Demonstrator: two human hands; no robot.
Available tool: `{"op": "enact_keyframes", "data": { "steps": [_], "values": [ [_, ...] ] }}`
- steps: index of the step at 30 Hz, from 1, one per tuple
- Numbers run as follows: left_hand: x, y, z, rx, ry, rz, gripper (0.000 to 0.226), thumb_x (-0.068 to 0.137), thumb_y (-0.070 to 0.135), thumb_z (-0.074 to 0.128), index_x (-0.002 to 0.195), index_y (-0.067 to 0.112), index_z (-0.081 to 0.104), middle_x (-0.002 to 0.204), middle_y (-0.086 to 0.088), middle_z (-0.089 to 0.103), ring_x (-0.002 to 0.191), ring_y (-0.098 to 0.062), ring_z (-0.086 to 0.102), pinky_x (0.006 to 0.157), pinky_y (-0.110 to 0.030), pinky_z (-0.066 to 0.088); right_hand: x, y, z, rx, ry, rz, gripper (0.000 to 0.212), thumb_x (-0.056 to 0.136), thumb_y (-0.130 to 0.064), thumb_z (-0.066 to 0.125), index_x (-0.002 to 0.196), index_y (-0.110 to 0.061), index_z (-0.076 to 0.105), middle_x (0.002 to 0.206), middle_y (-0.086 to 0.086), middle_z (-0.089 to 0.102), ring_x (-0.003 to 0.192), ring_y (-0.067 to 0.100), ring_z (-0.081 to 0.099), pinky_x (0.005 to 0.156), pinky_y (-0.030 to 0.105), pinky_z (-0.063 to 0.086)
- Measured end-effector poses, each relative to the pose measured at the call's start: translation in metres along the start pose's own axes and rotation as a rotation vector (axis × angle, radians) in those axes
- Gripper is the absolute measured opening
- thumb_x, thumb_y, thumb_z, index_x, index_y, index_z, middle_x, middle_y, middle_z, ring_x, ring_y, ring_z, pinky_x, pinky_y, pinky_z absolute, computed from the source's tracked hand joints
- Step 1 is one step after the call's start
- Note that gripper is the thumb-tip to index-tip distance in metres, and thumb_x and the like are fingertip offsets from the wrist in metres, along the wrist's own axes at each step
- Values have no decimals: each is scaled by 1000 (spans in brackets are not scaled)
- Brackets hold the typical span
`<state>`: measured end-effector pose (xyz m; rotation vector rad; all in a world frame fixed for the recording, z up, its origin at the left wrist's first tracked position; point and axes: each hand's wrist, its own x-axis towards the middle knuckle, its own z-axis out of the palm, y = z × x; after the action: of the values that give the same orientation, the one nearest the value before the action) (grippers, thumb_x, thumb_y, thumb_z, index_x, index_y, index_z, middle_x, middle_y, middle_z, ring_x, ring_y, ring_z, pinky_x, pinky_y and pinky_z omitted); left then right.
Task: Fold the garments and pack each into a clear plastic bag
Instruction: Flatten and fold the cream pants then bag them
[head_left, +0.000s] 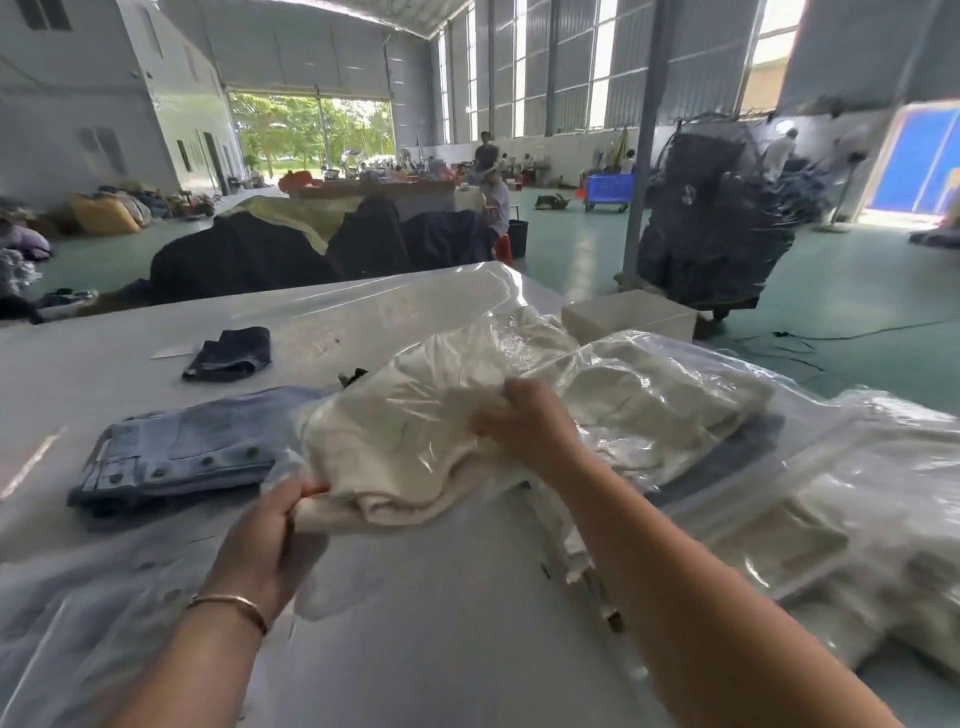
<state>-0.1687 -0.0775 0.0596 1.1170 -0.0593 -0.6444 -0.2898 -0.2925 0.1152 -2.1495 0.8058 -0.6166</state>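
A folded cream garment (395, 457) lies partly inside a clear plastic bag (441, 364) at the middle of the table. My left hand (265, 545) pinches the near corner of the garment together with the bag's edge. My right hand (524, 421) grips the bag and the cloth from above, on the right side. Left of them lies a folded light-blue denim garment (182, 457). A small dark denim piece (231, 353) sits farther back.
Bagged cream garments (660, 400) are stacked on the right, with more bagged ones (852, 519) at the near right edge. Loose plastic film (78, 613) covers the near left of the white table (441, 649). A white box (628, 314) stands behind the stack. Dark clothing heaps (311, 249) lie beyond.
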Motion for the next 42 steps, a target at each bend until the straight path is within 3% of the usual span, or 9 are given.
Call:
{"op": "enact_keyframes", "data": {
  "steps": [5, 8, 11, 15, 21, 24, 28, 35, 42],
  "values": [
    [13, -14, 141, 20, -363, 150, 17, 80, 18, 64, 93, 11, 73, 89, -5, 73, 87, -19, 67, 70, -27, 57, 21, 18, -132, -312, 606, -55, 35, 73, -40, 70, 104, -25, 68, 90, 0, 67, 90, 24, 59, 76, 34, 35],
    [21, -48, 211, 93, -437, 66, 8, 86, 16, 63, 87, 10, 69, 76, -8, 65, 64, -16, 59, 61, -28, 47, 27, 46, -171, -606, 849, -47, 43, 80, -32, 68, 122, -25, 59, 120, 5, 59, 118, 27, 46, 107, 48, 23],
    [34, -99, 249, 276, -393, -115, 22, 93, 10, 59, 71, 11, 57, 55, -2, 54, 44, -11, 49, 44, -19, 41, 28, 86, -167, -820, 627, -41, 48, 87, -41, 61, 131, -26, 51, 147, 5, 39, 140, 24, 27, 115, 56, -4],
    [52, -132, 262, 396, -346, -133, 9, 87, 6, 67, 91, -1, 70, 77, -14, 66, 54, -16, 57, 54, -24, 48, 23, 138, -144, -666, 48, 109, 46, 95, -54, 39, 132, -29, 52, 149, 2, 38, 137, 27, 34, 111, 47, 24],
    [49, -118, 249, 508, -309, -76, 22, 88, 18, 67, 98, -1, 69, 85, -16, 64, 63, -20, 56, 61, -27, 45, 28, 132, -135, -597, 118, 128, 44, 91, -43, 46, 129, -23, 57, 144, 3, 43, 137, 25, 33, 115, 49, 23],
    [37, -102, 222, 655, -274, 120, 14, 93, 20, 60, 96, 6, 62, 77, -11, 68, 52, -18, 61, 45, -23, 44, 29, 102, -121, -578, 205, 54, 35, 91, -35, 53, 123, -24, 60, 138, -1, 50, 135, 22, 35, 116, 49, 13],
    [18, -85, 156, 923, -218, 341, 7, 92, 20, 56, 91, 17, 63, 72, 1, 68, 54, -8, 61, 53, -19, 44, 25, 51, -67, -511, 204, -182, 32, 91, -38, 54, 120, -28, 62, 132, -5, 54, 127, 21, 40, 113, 45, 19],
    [-3, -75, -9, 852, 64, 99, 13, 89, 2, 51, 89, 0, 64, 65, -8, 63, 44, -7, 52, 45, -13, 39, -13, 1, 114, -453, -241, -493, 34, 89, -42, 54, 122, -32, 60, 130, -8, 52, 125, 18, 41, 107, 34, 25],
    [4, -41, -178, 722, 431, 12, 16, 90, 8, 59, 79, 16, 68, 59, -3, 69, 46, -14, 60, 47, -21, 43, -7, -24, 292, -505, -572, -501, 42, 91, -38, 53, 132, -26, 51, 136, -4, 51, 126, 19, 42, 107, 36, 31]
  ]
}}
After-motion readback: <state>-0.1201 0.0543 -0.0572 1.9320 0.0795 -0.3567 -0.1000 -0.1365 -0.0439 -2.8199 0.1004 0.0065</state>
